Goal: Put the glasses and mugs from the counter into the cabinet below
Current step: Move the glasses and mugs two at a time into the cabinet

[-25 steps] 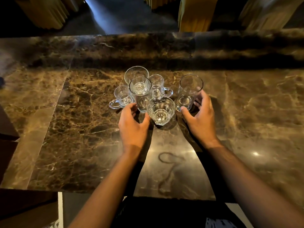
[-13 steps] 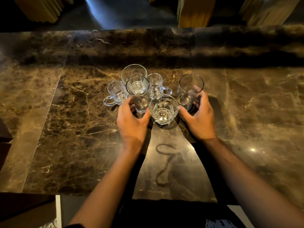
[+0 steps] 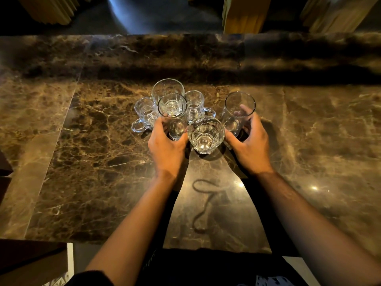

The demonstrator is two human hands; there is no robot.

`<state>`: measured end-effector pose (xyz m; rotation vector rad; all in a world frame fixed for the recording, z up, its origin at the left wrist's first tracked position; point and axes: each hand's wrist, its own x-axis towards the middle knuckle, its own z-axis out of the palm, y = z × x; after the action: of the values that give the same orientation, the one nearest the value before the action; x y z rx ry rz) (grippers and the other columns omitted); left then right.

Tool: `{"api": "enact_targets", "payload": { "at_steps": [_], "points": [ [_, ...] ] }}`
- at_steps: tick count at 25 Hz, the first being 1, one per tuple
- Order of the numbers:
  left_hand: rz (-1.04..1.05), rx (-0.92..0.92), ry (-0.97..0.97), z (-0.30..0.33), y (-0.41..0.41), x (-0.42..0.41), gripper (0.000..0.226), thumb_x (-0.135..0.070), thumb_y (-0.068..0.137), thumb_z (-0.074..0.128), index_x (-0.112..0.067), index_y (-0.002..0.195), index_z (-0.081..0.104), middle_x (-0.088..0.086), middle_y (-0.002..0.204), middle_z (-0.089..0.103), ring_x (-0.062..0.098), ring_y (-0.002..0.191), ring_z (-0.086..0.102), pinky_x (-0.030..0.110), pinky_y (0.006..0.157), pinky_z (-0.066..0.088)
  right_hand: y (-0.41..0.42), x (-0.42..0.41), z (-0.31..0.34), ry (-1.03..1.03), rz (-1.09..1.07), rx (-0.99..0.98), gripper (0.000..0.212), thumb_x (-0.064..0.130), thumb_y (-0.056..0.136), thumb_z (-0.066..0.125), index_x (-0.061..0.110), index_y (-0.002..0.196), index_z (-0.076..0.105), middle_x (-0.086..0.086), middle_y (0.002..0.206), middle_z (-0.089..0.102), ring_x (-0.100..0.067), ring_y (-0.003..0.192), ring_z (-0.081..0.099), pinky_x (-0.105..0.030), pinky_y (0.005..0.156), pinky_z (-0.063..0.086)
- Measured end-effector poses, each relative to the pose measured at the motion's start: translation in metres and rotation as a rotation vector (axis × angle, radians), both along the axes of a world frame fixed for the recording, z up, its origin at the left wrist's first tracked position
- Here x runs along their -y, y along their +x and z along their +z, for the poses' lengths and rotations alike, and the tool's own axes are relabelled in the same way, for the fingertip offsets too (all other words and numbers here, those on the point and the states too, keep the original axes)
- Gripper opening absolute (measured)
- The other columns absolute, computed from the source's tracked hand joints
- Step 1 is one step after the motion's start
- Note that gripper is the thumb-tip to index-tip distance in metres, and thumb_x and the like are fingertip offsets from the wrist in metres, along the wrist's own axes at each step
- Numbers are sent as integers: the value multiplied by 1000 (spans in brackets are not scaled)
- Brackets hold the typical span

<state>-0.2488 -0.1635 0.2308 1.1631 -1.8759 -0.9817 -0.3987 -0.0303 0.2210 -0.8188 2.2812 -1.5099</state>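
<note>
Each hand cups an upright tall glass mid-tabletop: left hand (image 3: 168, 147) around the cluster's front glass (image 3: 173, 115), right hand (image 3: 250, 145) around the separate glass (image 3: 238, 112) rightward.

On the surface (image 3: 99, 153) 6 vessels cluster: 2 mugs (image 3: 145, 114) flank 2 glasses (image 3: 172, 112) behind; 1 tumbler (image 3: 205, 134) in front, another glass (image 3: 237, 112) right.
</note>
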Motion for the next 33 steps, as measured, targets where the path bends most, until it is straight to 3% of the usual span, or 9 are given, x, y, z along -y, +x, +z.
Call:
{"api": "enact_targets", "payload": {
  "at_steps": [3, 7, 13, 17, 19, 21, 25, 33],
  "points": [
    [-9, 5, 5, -3, 3, 1, 51, -26, 79, 87, -26, 120, 56, -4, 113, 70, 9, 104, 68, 30, 97, 55, 1, -2, 2, 2, -11, -13, 67, 31, 80, 81, 29, 138, 49, 10, 130, 62, -5, 117, 62, -35, 105, 51],
    [0, 18, -26, -2, 12, -2, 50, -32, 80, 85, -27, 121, 57, -12, 106, 67, 7, 96, 67, 22, 90, 54, 6, -8, 4, 1, -38, -19, 64, 31, 79, 82, 31, 134, 51, 9, 128, 62, -7, 116, 63, -35, 104, 51],
    [20, 31, -16, 4, 38, -16, 49, -31, 79, 85, -34, 114, 52, -25, 96, 58, -12, 86, 58, 0, 80, 38, 24, -27, 5, -15, -92, -22, 62, 30, 78, 84, 35, 130, 50, 8, 127, 63, -5, 113, 64, -34, 100, 53],
    [53, 20, 25, 5, 59, -32, 45, -33, 76, 86, -37, 108, 54, -24, 93, 60, -11, 84, 59, 4, 80, 42, 46, -41, 7, -11, -122, -31, 57, 33, 78, 83, 44, 121, 48, 8, 131, 62, -7, 112, 64, -36, 99, 53],
    [36, 18, 32, 3, 72, -41, 45, -31, 76, 86, -36, 109, 55, -27, 92, 59, -17, 86, 58, 1, 79, 40, 59, -49, 6, -12, -138, -24, 56, 33, 78, 83, 43, 122, 49, 8, 130, 63, -8, 111, 65, -38, 98, 54],
    [12, 18, 43, 1, 85, -49, 47, -31, 76, 86, -31, 114, 59, -22, 96, 61, -13, 88, 59, -1, 81, 39, 75, -58, 5, -17, -148, -8, 58, 33, 77, 82, 37, 126, 51, 8, 126, 64, -9, 110, 65, -38, 98, 54],
    [-37, 33, 15, -5, 111, -62, 51, -35, 76, 86, -20, 118, 63, -11, 103, 63, 6, 95, 64, 13, 88, 47, 109, -76, 5, -10, -160, -8, 62, 32, 77, 83, 31, 130, 52, 11, 120, 65, -5, 109, 65, -33, 98, 54],
    [-77, -16, 49, 0, 175, -111, 49, -39, 75, 87, -33, 114, 59, -8, 106, 69, 9, 98, 69, 32, 89, 59, 183, -125, 9, 3, -155, -15, 60, 29, 78, 85, 35, 126, 50, 11, 120, 63, 3, 112, 61, -15, 98, 47]
  ]
}}
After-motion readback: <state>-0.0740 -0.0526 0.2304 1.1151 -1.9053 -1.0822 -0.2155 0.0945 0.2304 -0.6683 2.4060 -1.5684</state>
